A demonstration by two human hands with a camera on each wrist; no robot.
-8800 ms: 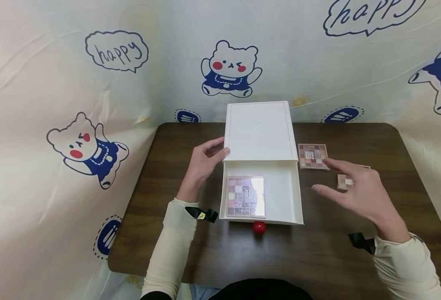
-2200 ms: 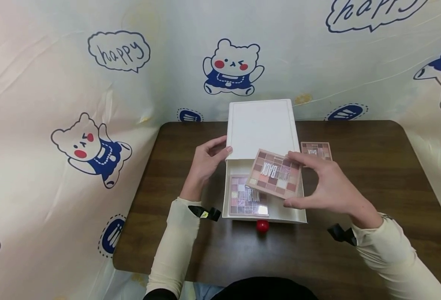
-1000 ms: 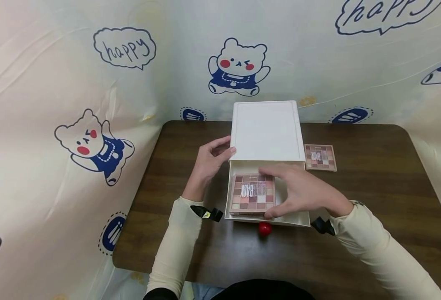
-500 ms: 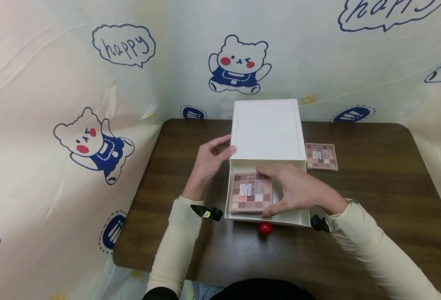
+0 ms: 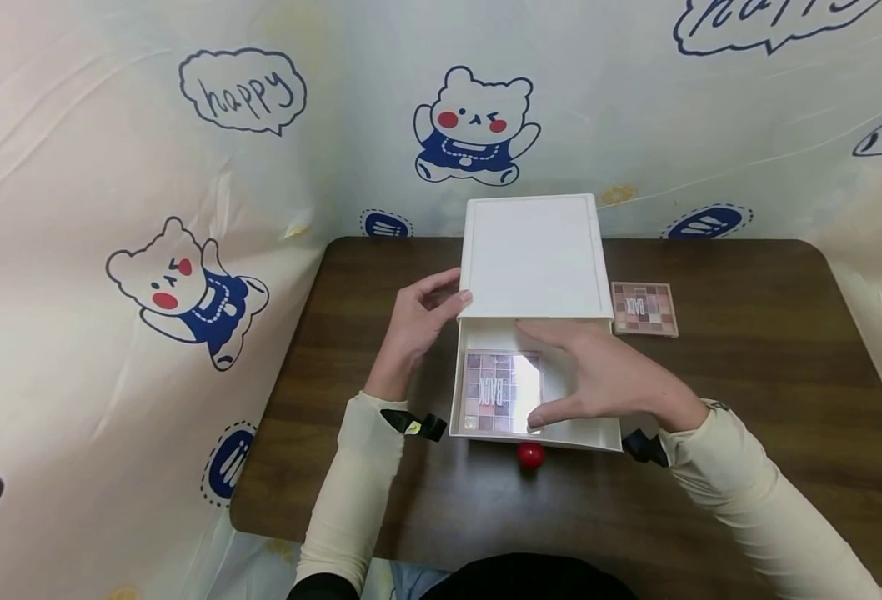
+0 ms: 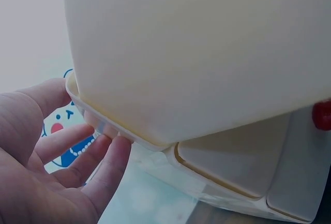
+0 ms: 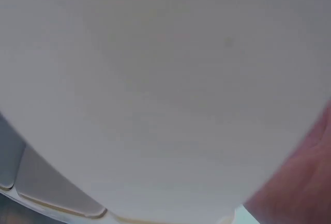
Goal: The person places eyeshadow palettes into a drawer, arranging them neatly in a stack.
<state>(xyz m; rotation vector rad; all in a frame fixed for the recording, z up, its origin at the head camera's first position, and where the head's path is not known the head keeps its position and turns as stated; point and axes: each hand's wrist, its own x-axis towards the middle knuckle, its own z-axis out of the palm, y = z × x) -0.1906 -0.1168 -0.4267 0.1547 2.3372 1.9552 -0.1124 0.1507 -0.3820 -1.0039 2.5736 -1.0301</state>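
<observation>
A white drawer box [image 5: 534, 254] stands on the table with its drawer [image 5: 598, 432] pulled out toward me. My left hand [image 5: 418, 333] holds the box's left side near the front edge, thumb at the top. In the left wrist view, the fingertips [image 6: 118, 144] meet the box's rim. An eyeshadow palette [image 5: 489, 400] lies in the drawer's left half, glare across its right side; anything beneath it is hidden. Over the drawer, my right hand [image 5: 606, 375] spreads thumb and fingers apart around the palette's right side. White box wall fills most of the right wrist view.
Another eyeshadow palette [image 5: 645, 309] lies on the dark wooden table [image 5: 741, 358], right beside the box. A red round knob [image 5: 531, 455] sticks out from the drawer front. A patterned curtain [image 5: 336, 125] hangs behind the table.
My right hand has brought a palette from the right side of the table into the drawer, over the one there, and has let it go. The left hand has stayed at the box.
</observation>
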